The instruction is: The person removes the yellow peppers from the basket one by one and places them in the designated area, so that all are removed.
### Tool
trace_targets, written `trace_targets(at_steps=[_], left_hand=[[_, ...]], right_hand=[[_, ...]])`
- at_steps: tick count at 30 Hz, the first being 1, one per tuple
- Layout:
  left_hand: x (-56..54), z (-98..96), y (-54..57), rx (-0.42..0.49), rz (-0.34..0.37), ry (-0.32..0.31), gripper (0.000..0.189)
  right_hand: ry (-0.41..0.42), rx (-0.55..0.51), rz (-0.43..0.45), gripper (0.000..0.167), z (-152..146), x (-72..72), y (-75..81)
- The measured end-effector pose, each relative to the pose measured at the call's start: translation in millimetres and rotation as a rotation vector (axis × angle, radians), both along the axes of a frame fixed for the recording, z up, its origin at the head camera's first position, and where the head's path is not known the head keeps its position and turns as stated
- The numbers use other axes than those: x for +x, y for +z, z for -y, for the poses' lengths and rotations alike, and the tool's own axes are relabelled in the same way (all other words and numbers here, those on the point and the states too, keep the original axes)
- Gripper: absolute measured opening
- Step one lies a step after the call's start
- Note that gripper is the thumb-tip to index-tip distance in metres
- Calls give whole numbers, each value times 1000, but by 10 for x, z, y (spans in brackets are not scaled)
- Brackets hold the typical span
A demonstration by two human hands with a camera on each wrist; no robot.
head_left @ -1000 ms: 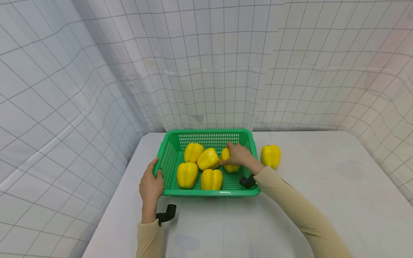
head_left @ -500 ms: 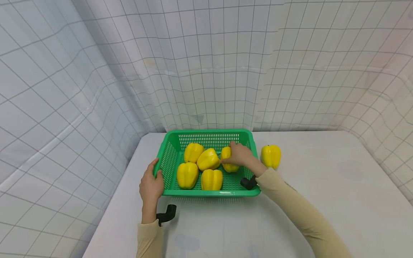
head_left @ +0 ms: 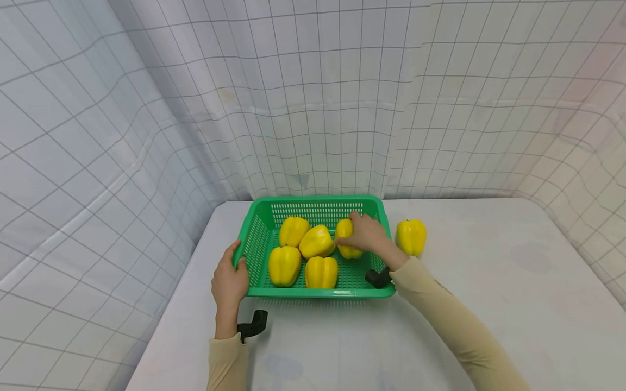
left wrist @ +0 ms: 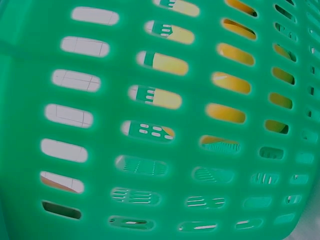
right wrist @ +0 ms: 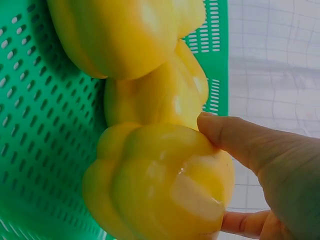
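A green plastic basket [head_left: 318, 292] with slotted walls holds several yellow bell peppers, among them a front-left bell pepper [head_left: 285, 266]. My left hand [head_left: 230, 279] grips the basket's left rim; in the left wrist view the slotted basket wall [left wrist: 105, 135] fills the picture and that hand is out of sight. Inside the basket's right part, my right hand [head_left: 367, 234] grips a yellow bell pepper [head_left: 346, 231] between thumb and fingers. The right wrist view shows this bell pepper [right wrist: 160, 180] close up, the thumb on one side and a finger on the other.
One more yellow bell pepper [head_left: 411, 237] stands on the white table [head_left: 489, 271], just right of the basket. White grid-patterned curtains [head_left: 323, 108] hang behind and at both sides. Black wrist mounts [head_left: 377, 278] stick out by both hands.
My right hand, with the bell pepper in its grip, has shifted slightly toward the back of the basket. The left hand and the basket have stayed put.
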State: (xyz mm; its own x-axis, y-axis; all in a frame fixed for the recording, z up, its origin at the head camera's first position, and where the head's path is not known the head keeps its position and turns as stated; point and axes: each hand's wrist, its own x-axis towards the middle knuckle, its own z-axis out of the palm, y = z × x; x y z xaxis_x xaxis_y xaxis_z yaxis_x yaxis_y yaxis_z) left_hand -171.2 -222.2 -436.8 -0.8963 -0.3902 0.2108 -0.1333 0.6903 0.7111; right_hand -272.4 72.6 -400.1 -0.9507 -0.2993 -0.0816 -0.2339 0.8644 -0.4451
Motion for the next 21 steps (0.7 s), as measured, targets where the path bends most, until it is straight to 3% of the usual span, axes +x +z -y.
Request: trace_targets(at_steps=[10, 21], left_hand=[[-13, -7, -21, 5, -27, 17, 44], [-17, -5, -23, -5, -29, 14, 44]], right_hand=[[-3, -22, -32, 79, -61, 30, 88], [-20, -229, -66, 78, -147, 83, 148]])
